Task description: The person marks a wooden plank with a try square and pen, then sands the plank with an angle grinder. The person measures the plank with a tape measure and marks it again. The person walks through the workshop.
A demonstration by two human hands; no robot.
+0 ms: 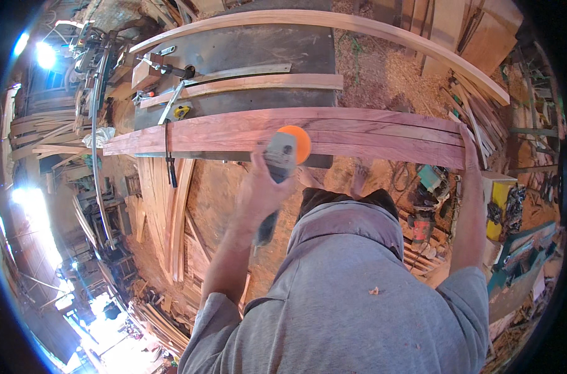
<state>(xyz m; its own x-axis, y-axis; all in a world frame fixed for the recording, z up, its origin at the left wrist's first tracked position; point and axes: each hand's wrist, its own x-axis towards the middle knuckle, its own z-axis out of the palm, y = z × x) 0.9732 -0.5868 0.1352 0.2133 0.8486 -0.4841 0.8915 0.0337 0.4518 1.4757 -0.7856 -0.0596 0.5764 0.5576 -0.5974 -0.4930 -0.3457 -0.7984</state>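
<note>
A long reddish wooden board (383, 131), made of several strips lying side by side, spans the view from left to right. Closed around the body of a grey-and-black angle grinder (280, 159), my left hand (261, 187) is at the near edge of the board's middle. The grinder's orange disc (301, 144) overlaps the board; whether it touches the wood I cannot tell. My right hand (471, 149) grips the board's right end. Near the left end, a black clamp (170, 149) crosses the board.
Beyond the board, a dark workbench (233, 50) bears narrow wood strips (252, 86), a yellow tape measure (182, 113) and a wooden block (146, 71). A long curved plank (308, 19) arches across the far side. On the shavings-covered floor at right lies a red power tool (422, 227).
</note>
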